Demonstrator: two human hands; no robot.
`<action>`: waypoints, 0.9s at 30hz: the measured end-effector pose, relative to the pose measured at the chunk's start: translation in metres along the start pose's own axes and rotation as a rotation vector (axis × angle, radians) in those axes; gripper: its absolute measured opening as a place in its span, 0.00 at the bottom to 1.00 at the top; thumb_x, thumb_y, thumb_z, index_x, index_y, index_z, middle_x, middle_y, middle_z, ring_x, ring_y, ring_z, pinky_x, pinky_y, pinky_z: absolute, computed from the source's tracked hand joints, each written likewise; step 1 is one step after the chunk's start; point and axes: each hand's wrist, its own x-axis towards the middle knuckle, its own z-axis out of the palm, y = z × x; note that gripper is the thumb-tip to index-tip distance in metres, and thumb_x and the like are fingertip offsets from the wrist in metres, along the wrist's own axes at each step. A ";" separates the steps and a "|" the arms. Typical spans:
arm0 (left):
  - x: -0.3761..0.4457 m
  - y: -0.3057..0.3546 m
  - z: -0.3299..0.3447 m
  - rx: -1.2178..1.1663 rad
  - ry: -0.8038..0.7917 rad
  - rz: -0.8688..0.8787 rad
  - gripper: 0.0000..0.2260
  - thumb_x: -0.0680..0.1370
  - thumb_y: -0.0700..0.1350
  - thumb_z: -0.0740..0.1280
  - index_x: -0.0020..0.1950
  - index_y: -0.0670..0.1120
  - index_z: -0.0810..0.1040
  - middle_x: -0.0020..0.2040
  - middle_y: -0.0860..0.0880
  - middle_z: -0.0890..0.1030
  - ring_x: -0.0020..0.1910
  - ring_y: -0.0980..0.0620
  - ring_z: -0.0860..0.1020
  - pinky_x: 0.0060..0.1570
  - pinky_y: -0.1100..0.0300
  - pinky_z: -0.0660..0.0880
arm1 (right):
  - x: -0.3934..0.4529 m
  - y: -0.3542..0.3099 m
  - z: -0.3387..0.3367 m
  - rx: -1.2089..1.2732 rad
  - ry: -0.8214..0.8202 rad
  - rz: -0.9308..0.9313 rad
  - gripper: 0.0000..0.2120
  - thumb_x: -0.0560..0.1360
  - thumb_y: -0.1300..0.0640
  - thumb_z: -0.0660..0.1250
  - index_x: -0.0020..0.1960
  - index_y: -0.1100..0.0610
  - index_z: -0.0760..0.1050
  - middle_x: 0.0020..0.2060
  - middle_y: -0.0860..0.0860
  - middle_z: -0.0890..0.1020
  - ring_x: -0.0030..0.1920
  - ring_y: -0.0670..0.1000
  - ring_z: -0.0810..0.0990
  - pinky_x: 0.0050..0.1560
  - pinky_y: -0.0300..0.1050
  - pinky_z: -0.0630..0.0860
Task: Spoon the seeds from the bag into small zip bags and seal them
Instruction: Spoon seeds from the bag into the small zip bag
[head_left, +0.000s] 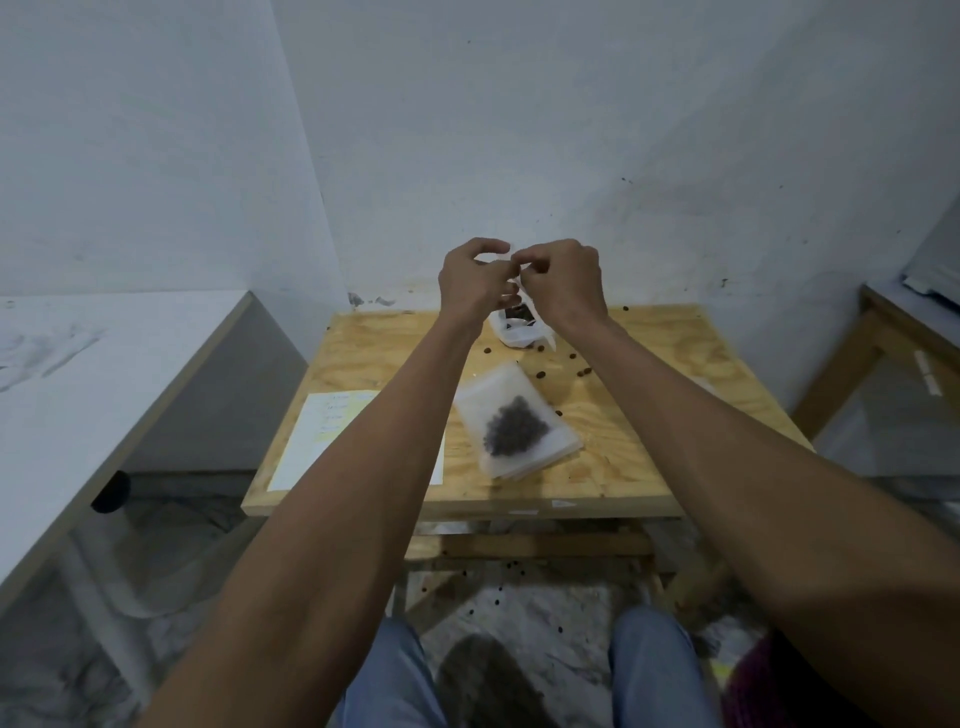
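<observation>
up above the far edge of the plywood table (649, 447), the left hand (470, 283) and the right hand (563, 280) meet, fingers curled in tight, pinching the top of a small zip bag (519, 291) between them. the bag is mostly hidden behind the hands; only a thin strip of clear plastic shows in the gap, and whether its seal is closed cannot be told.

just below the hands, at the back of the table, sits the open seed bag (517, 327), white with dark seeds showing in its mouth. loose seeds (540, 375) lie scattered on the wood near it, and more on the floor under the table. nearer the person, a stack of zip bags (517, 421) lies flat and tilted, the top one holding a dark heap of seeds. a paper sheet (311, 441) lies at the table's left side, partly covered by the left forearm.

a white counter (104, 374) stands to the left, well apart from another wooden table (883, 332) at the right edge. the person's knees in blue trousers (649, 670) show at the bottom.
</observation>
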 end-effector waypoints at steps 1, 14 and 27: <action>0.000 0.003 0.001 -0.010 -0.008 -0.009 0.13 0.74 0.30 0.69 0.56 0.39 0.81 0.41 0.39 0.83 0.33 0.46 0.82 0.41 0.50 0.85 | 0.001 0.000 -0.001 -0.002 -0.008 -0.015 0.15 0.77 0.67 0.66 0.59 0.58 0.85 0.51 0.55 0.87 0.50 0.51 0.86 0.55 0.45 0.82; 0.000 -0.011 0.002 0.325 0.031 0.253 0.17 0.71 0.31 0.67 0.56 0.43 0.85 0.34 0.45 0.82 0.32 0.50 0.79 0.42 0.54 0.81 | 0.003 0.002 -0.002 -0.085 -0.077 0.070 0.19 0.76 0.66 0.69 0.65 0.55 0.82 0.64 0.56 0.82 0.59 0.56 0.83 0.59 0.49 0.81; 0.008 -0.011 -0.017 0.587 -0.192 0.561 0.30 0.69 0.54 0.72 0.69 0.47 0.75 0.67 0.44 0.75 0.69 0.48 0.73 0.65 0.56 0.72 | 0.012 0.007 -0.014 -0.073 0.023 -0.114 0.21 0.77 0.66 0.64 0.68 0.53 0.80 0.54 0.56 0.85 0.52 0.52 0.83 0.59 0.45 0.79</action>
